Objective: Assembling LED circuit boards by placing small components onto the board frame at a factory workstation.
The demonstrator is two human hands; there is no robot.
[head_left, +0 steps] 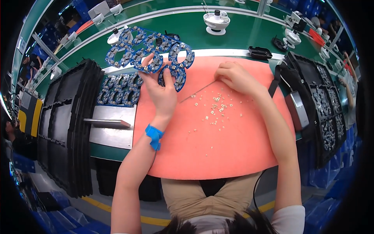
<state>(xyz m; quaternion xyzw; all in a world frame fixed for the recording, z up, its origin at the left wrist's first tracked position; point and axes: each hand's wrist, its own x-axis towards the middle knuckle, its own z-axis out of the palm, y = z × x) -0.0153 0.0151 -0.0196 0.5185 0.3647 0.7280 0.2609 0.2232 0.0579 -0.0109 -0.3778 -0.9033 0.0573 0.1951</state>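
Note:
A blue circuit board panel (151, 43) with several ring-shaped sections, full of small parts, is lifted at the upper left. My left hand (161, 95) grips it from below, with a blue wrist strap (154, 136) around that wrist. In the pinched fingers of my right hand (235, 78) are thin metal tweezers (199, 91). Their tips point left and down, just above or on the pink mat (241, 148). Many tiny pale components (216, 107) lie scattered on the mat beneath and beside the tweezers.
Another blue panel (119, 89) lies left of the mat, behind a metal bar (107, 123) on a metal plate. Stacked black trays (58, 124) stand at far left. On the right are a grey box (299, 109) and a black tray of boards (325, 113). A white bowl-shaped device (216, 23) stands behind.

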